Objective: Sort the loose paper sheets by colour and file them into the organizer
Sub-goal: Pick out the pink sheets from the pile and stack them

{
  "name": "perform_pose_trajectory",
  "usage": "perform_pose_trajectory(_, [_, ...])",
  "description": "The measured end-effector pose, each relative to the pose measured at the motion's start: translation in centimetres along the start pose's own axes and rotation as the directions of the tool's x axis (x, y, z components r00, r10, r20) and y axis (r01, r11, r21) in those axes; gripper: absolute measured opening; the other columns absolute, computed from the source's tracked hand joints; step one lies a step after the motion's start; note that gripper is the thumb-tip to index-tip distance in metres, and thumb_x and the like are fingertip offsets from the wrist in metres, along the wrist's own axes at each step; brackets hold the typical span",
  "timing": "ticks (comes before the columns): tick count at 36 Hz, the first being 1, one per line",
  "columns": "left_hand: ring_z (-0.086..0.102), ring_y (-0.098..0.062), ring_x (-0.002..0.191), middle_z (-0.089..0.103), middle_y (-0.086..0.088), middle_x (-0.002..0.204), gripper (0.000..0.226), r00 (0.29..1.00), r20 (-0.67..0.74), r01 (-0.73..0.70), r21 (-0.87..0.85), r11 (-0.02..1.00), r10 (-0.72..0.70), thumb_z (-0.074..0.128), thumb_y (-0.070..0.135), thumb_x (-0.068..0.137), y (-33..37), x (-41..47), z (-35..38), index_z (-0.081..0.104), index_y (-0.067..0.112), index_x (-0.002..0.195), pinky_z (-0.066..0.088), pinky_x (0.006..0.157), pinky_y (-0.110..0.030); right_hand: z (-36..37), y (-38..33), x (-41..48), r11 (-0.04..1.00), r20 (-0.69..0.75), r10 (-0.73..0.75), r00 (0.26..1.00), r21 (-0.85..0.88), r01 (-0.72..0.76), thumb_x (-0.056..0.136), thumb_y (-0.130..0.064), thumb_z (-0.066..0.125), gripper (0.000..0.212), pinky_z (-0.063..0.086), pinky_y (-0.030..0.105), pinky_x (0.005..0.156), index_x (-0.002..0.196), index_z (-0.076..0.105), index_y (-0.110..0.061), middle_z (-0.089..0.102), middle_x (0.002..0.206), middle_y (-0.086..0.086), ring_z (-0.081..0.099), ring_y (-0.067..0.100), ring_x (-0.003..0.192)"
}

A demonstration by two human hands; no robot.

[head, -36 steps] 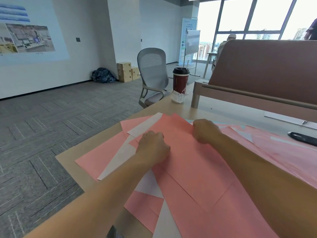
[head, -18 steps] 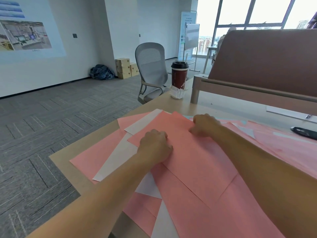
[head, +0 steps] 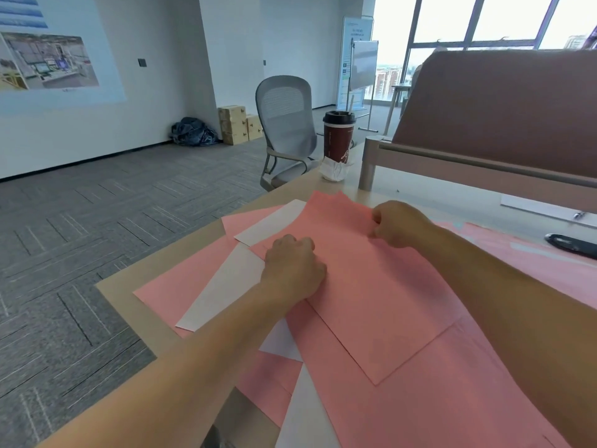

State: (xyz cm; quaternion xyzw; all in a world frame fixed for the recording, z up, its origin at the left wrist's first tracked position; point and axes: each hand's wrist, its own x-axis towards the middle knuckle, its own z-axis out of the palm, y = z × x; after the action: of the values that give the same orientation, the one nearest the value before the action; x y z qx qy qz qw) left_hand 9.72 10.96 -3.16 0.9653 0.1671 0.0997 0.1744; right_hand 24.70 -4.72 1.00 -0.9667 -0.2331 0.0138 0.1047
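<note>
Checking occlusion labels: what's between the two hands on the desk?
Head view: only a bare stretch of the top pink paper sheet lies between the left hand and the right hand.

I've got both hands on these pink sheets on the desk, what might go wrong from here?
1. White sheets lie interleaved beneath the pink stack; one may get gathered with it and misfiled.
2. The coffee cup stands beyond the stack's far edge; pushing paper forward might tip it.
3. That far edge looks ruffled, so hard pulling may crease sheets.
</note>
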Motion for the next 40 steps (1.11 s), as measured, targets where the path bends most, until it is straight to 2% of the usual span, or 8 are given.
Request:
perform_pose_trajectory(6, [0.041,-0.03,0.126,0.046,-0.013,0.133,0.046,0.999,0.03,0.034,-0.01,0.999,-0.033,0.051,0.034,0.092,1.3,-1.9,-0.6,0.052,0.013,0.133,0.039,0.102,-0.039,-1.8,2.1,-3.5,0.992,0.016,0.109,0.994,0.066,-0.11,0.084,-0.02,0.071,0.01,0.041,0.027,0.058,0.084,0.069,-0.01,0.065,0.088,0.008,0.058,0.022,0.075])
perform_pose_trajectory(11, [0.042,-0.032,0.123,0.048,-0.015,0.129,0.047,0.996,0.048,0.077,-0.024,0.997,-0.076,0.052,0.035,0.091,2.8,-4.5,-1.2,0.051,0.01,0.131,0.04,0.1,-0.04,-2.6,4.1,-8.0,0.97,-0.033,0.2,0.979,0.144,-0.193,0.083,-0.014,0.069,0.018,0.043,0.03,0.068,0.097,0.068,-0.003,0.067,0.098,0.013,0.061,0.03,0.088])
perform_pose_trajectory(16, [0.045,-0.033,0.12,0.051,-0.015,0.126,0.043,0.993,0.049,0.109,-0.038,0.993,-0.107,0.051,0.034,0.09,3.5,-6.9,-1.9,0.054,0.009,0.124,0.041,0.097,-0.04,-2.4,5.5,-12.5,0.933,-0.02,0.327,0.945,0.167,-0.32,0.085,-0.012,0.066,0.028,0.033,0.029,0.049,0.065,0.047,-0.006,0.054,0.074,0.011,0.054,0.028,0.077])
perform_pose_trajectory(20, [0.051,-0.033,0.116,0.057,-0.015,0.123,0.037,0.989,0.101,0.116,-0.035,0.993,-0.112,0.052,0.032,0.09,3.8,-8.6,-2.3,0.057,0.007,0.117,0.042,0.09,-0.035,-1.9,6.1,-15.5,0.903,-0.016,0.4,0.917,0.178,-0.391,0.085,-0.01,0.065,0.029,0.034,0.027,0.047,0.064,0.046,-0.007,0.053,0.069,0.009,0.053,0.025,0.069])
perform_pose_trajectory(25, [0.057,-0.033,0.114,0.061,-0.017,0.125,0.039,0.975,0.212,0.073,-0.016,0.997,-0.068,0.051,0.033,0.091,4.2,-10.7,-2.3,0.06,0.004,0.116,0.044,0.089,-0.032,-1.0,5.9,-18.5,0.906,-0.02,0.398,0.917,0.163,-0.39,0.087,-0.006,0.056,0.021,0.04,0.027,0.062,0.068,0.047,-0.01,0.052,0.073,0.006,0.054,0.025,0.072])
perform_pose_trajectory(30, [0.054,-0.034,0.117,0.059,-0.018,0.127,0.037,0.985,0.143,0.106,-0.085,0.991,-0.093,0.048,0.028,0.093,4.0,-11.9,-2.6,0.06,0.003,0.117,0.044,0.096,-0.034,-0.2,5.0,-19.7,0.944,-0.065,0.319,0.945,0.115,-0.311,0.088,-0.005,0.049,0.01,0.045,0.032,0.073,0.081,0.051,-0.012,0.059,0.087,0.007,0.059,0.029,0.087])
perform_pose_trajectory(34, [0.056,-0.04,0.112,0.062,-0.025,0.113,0.032,0.989,0.082,0.144,-0.273,0.951,-0.126,0.048,0.014,0.088,3.9,-12.2,-3.2,0.062,-0.007,0.109,0.045,0.086,-0.036,0.3,4.4,-19.5,0.968,-0.018,0.235,0.972,0.098,-0.232,0.09,-0.007,0.049,0.012,0.041,0.029,0.073,0.08,0.048,-0.015,0.064,0.104,0.01,0.056,0.025,0.087])
perform_pose_trajectory(40, [0.063,-0.036,0.1,0.066,-0.022,0.107,0.029,0.964,0.089,0.263,-0.485,0.834,-0.252,0.05,0.012,0.086,3.2,-11.0,-3.8,0.063,-0.003,0.107,0.047,0.077,-0.035,1.5,3.1,-19.5,0.972,0.005,0.228,0.974,0.064,-0.228,0.095,-0.011,0.043,0.03,0.039,0.029,0.077,0.123,0.052,-0.007,0.061,0.121,0.012,0.057,0.028,0.1])
